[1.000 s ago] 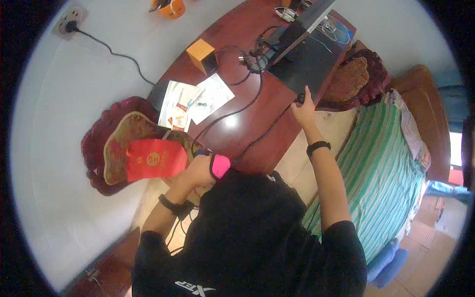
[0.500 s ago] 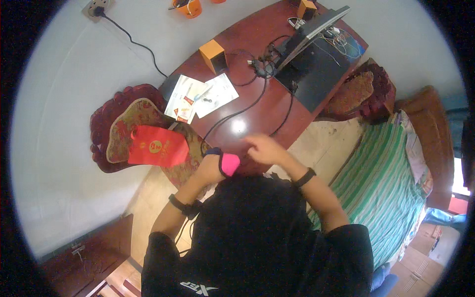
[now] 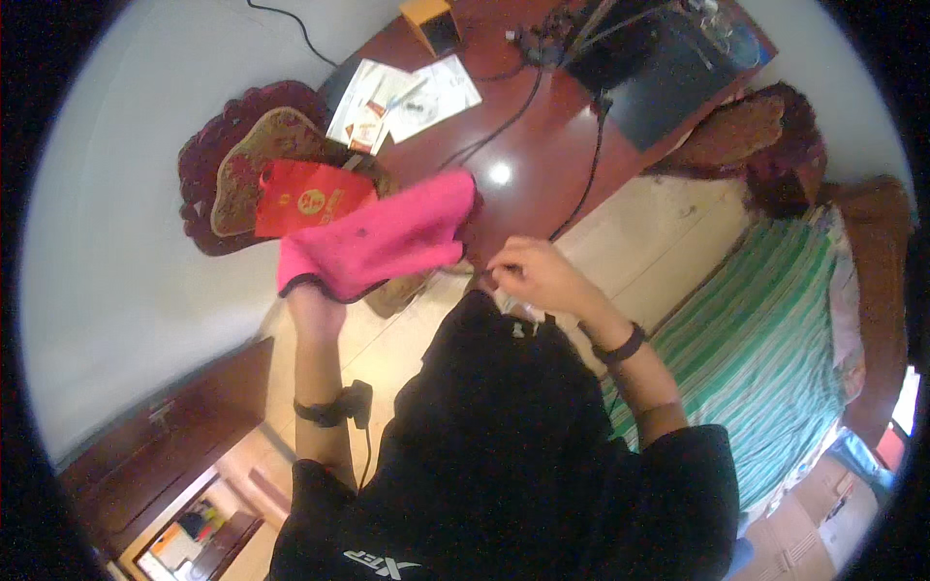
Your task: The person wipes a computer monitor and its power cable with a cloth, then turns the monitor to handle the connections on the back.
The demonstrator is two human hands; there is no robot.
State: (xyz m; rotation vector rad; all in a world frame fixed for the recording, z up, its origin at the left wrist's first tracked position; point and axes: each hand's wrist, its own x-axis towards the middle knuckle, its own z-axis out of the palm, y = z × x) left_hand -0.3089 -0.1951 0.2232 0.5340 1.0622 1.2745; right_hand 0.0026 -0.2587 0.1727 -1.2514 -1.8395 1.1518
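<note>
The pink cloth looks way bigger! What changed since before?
The pink cloth, bunched by the left hand before, now spreads out toward the person's left, covering most of that hand. The right hand let go of the black cable's end over the desk and moved back, leftward. The red bag stayed on the chair, and the papers stayed on the desk.

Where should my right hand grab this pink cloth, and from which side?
Probably pinch the pink cloth by the lower corner of its right end, bringing your right hand in from the right. That end points toward your right hand, while your left hand, partly hidden, is at the opposite, black-edged end. The cloth looks soft and folded, so a fingertip pinch should suit.
</note>
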